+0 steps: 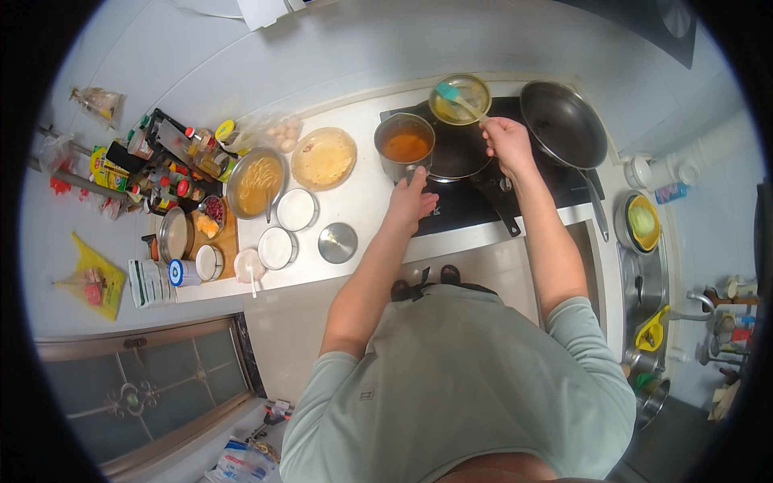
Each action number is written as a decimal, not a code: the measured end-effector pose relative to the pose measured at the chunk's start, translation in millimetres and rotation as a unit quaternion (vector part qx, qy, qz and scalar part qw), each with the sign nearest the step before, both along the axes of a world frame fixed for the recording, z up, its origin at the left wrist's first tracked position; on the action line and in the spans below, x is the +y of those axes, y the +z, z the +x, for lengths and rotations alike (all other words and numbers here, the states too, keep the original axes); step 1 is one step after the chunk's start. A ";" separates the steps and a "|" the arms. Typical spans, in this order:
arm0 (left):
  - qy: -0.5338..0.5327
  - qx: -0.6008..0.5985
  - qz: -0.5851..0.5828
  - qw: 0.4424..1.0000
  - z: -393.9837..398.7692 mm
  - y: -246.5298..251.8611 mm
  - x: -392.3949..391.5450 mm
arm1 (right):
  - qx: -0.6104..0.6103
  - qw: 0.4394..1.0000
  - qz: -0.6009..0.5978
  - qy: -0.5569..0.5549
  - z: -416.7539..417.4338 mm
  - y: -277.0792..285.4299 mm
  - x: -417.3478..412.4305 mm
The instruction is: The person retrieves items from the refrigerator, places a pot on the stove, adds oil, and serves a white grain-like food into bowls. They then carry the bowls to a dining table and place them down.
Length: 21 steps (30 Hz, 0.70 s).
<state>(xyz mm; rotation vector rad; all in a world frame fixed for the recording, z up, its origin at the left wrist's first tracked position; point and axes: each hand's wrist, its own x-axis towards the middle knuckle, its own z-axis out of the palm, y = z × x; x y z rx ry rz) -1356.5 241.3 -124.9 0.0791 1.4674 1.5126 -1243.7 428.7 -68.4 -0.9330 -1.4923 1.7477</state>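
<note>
My left hand (415, 202) is at the handle of a small saucepan (403, 140) that contains orange-brown liquid; its thumb lies on the handle and some fingers are spread. Between the fingers of my right hand (506, 143) is the pale handle of a pastry brush (464, 102). The brush's teal head is over a shallow metal dish (460, 116) with yellowish contents, at the back of the cooktop. A dark frying pan (456, 154) lies between the saucepan and my right wrist, its black handle towards me.
A large wok (563, 125) stands right on the black cooktop (450, 211). Left on the counter are a stack of flat pancakes (324, 158), a bowl of noodle-like strips in liquid (258, 183), eggs (282, 133), white bowls (297, 209) and a round metal lid (337, 243). Far right is a sink (643, 278).
</note>
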 end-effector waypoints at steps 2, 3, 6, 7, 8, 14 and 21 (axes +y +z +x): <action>0.007 -0.002 0.002 1.000 -0.8 -1.0 -4.2 | -0.046 0.997 0.051 -0.018 12.4 -9.1 12.4; 0.011 -0.003 -0.001 1.000 -0.8 -0.6 -6.6 | -0.078 0.993 0.086 -0.022 17.4 -13.2 16.4; 0.013 -0.017 -0.005 1.000 -1.8 -1.3 -17.6 | -0.217 0.952 0.212 -0.035 31.2 -25.2 18.3; 0.012 -0.024 -0.007 1.000 -2.4 -1.5 -21.9 | -0.253 0.939 0.232 -0.025 33.3 -29.6 17.6; 0.013 -0.030 -0.001 0.999 -3.7 -5.2 -26.2 | -0.256 0.925 0.279 -0.031 32.6 -45.3 21.5; 0.053 -0.036 -0.019 0.998 1.9 -29.0 -55.2 | -0.259 0.877 0.404 -0.019 3.8 -71.3 29.5; 0.082 -0.069 -0.024 0.994 10.7 -71.3 -90.0 | -0.261 0.848 0.457 -0.068 -23.3 -64.3 62.7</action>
